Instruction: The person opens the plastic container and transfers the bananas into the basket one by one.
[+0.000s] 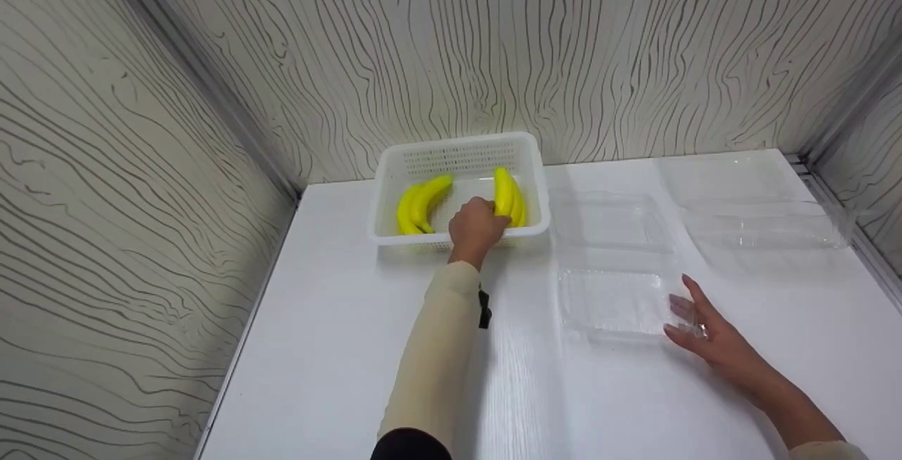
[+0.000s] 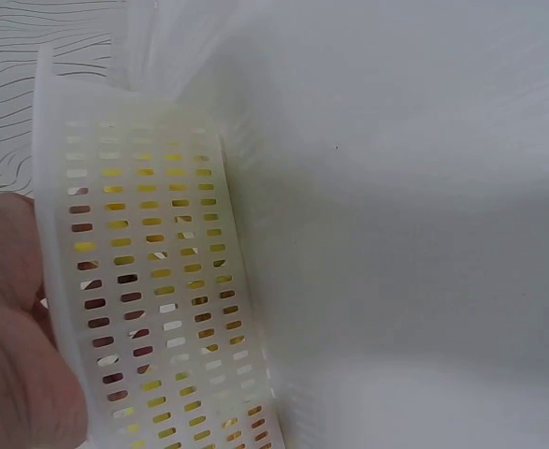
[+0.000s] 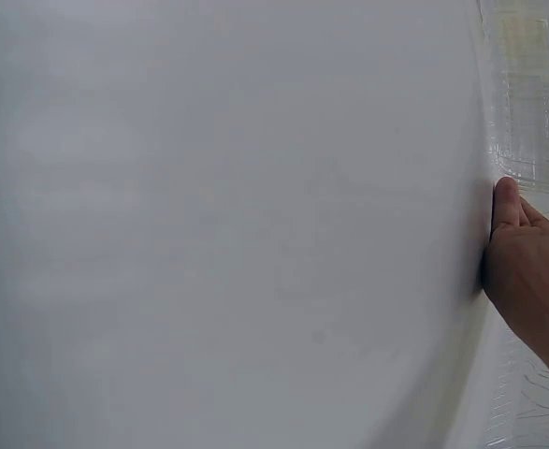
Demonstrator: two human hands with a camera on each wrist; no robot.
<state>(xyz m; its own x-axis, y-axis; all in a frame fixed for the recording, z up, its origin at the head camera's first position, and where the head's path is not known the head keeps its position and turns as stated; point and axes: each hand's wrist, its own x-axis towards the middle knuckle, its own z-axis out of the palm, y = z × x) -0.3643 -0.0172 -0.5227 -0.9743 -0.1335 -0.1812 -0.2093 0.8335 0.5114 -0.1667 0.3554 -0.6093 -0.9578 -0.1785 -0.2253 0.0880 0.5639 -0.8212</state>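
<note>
In the head view, my left hand reaches over the near rim of a white plastic basket. It grips the lower part of a yellow banana bunch at the basket's right side. Another banana bunch lies at the left inside the basket. My right hand holds the right end of a clear plastic container, some fingers showing through the plastic. In the left wrist view, the hand is beside the slotted basket wall. The right wrist view has the hand at the clear plastic.
The container's clear lid half extends behind it on the white table. More clear plastic packaging lies at the back right. A wood-grain patterned panel stands behind the basket, and another on the left.
</note>
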